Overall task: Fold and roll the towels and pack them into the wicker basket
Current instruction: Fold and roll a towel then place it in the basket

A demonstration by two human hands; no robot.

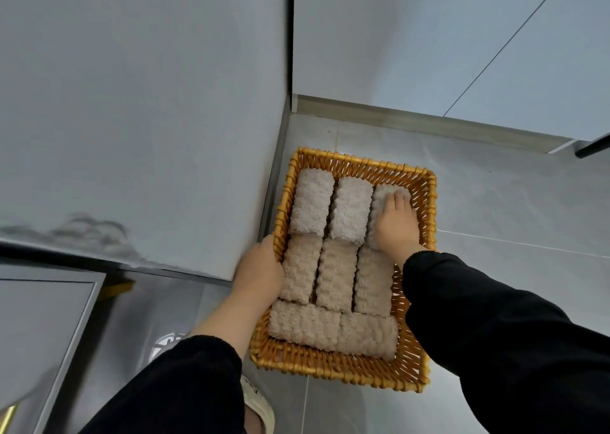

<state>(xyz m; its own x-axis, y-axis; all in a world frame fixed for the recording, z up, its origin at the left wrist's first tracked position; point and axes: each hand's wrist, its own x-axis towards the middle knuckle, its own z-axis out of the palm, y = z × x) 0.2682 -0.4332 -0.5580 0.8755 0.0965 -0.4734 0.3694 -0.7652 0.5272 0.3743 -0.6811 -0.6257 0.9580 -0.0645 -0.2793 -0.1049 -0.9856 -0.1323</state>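
Soft, even indoor light, faint shadows, slight overall blur, wide-angle bending at edges.

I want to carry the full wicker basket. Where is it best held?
Put the grip on the two long rims of the wicker basket, at mid-length, from outside, one hand each side. No handles show, and rolled towels fill the inside. The left hand holds the left rim.

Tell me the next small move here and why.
Probably ease the right hand off the far-right towel roll: it lies flat on that roll, which sits about level with its row, the wicker basket looks full of rolls, and the left hand holds the basket's left rim.
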